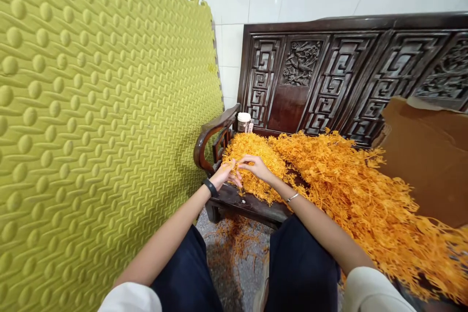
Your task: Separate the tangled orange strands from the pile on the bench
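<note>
Over orange strands (276, 175) | left hand (224, 174), right hand (257, 167) close together

Two hands (256, 167) and two orange heaps (252, 148) are counted.
One cup (244, 125), one bench (292, 107), one cardboard piece (431, 161), one wristband (210, 186) and one bracelet (293, 197) are seen; single strands (351, 180) cannot be counted.

Leftward, the upright yellow-green foam mat (109, 107) and curved wooden armrest (200, 148) bar the way; the carved backrest (292, 100) closes the rear. Orange artificial foliage (351, 180) and cardboard (431, 156) crowd the right, leaving passage above them or across the counter's (252, 207) front edge.
</note>
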`<state>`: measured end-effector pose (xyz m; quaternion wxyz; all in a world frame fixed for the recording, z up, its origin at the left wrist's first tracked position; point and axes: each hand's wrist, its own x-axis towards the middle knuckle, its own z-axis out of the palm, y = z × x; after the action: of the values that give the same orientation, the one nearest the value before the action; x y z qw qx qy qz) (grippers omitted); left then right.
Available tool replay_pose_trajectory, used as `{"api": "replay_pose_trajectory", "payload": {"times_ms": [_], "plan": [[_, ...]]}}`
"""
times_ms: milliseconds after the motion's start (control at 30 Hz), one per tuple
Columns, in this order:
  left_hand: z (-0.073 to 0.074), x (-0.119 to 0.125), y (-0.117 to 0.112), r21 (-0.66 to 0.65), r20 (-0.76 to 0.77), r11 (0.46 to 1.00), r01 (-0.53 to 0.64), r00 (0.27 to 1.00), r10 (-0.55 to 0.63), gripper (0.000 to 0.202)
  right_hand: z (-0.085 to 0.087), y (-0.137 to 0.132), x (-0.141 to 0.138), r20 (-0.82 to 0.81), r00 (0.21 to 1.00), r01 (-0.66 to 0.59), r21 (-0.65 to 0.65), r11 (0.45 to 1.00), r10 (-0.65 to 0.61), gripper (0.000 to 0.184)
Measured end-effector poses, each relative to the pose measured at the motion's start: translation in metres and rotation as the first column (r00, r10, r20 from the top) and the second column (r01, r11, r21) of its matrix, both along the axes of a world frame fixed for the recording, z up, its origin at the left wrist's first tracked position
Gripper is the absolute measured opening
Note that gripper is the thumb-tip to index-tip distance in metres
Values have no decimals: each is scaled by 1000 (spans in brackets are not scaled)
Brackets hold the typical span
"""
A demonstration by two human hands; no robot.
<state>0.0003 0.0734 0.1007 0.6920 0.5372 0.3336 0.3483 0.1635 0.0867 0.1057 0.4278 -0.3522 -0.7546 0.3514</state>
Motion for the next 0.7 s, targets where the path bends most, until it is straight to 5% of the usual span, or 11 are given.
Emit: {"api": "replay_pose_trajectory", "payload": {"times_ms": [167, 400, 500, 700], "plan": [[0, -9, 0, 25, -49, 999, 39, 998, -38, 42, -1, 6, 1, -306, 950, -46, -324, 945, -58, 25], [5, -3, -16, 45, -45, 996, 80, 996, -78, 52, -4, 5, 6, -464, 878, -93, -413, 906, -121, 22], [9, -1, -19, 22, -24, 993, 113, 993, -113, 39, -2, 2, 3, -526, 835, -114, -453, 884, -161, 22], [5, 12, -18, -11, 42, 1000, 27, 999, -26, 38, 3, 7, -4, -575, 732, 7, -529, 848, -364, 17]]}}
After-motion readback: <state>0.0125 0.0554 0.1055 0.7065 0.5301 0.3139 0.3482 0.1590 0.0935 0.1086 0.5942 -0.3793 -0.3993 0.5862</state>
